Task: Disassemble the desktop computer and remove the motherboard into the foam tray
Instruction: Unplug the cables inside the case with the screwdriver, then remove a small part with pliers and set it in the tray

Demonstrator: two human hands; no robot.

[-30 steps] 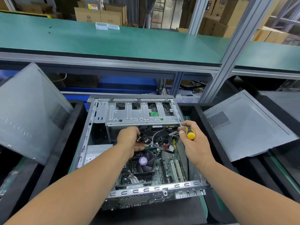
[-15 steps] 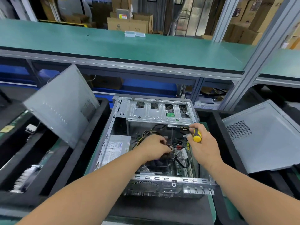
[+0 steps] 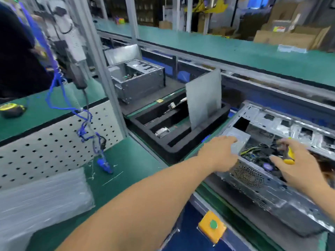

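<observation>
Still inside the open computer case [image 3: 268,183] on the counter [image 3: 126,165], the motherboard [image 3: 253,156] looks stiff, thin and fragile; it is best held by its bare edges, clear of the fan and cables [image 3: 261,148]. The foam tray [image 3: 179,142] sits just beside the case, to its left. The left hand [image 3: 220,151] reaches forward with fingers extended, resting on the grey power supply [image 3: 239,140], gripping nothing. The right hand [image 3: 297,165] hovers over the board, its grip closed round a yellow-handled screwdriver [image 3: 290,154].

green bench mat [image 3: 126,160]; on it foam tray [image 3: 174,151], open computer case [image 3: 272,192], plastic sheets [image 3: 41,196]
</observation>
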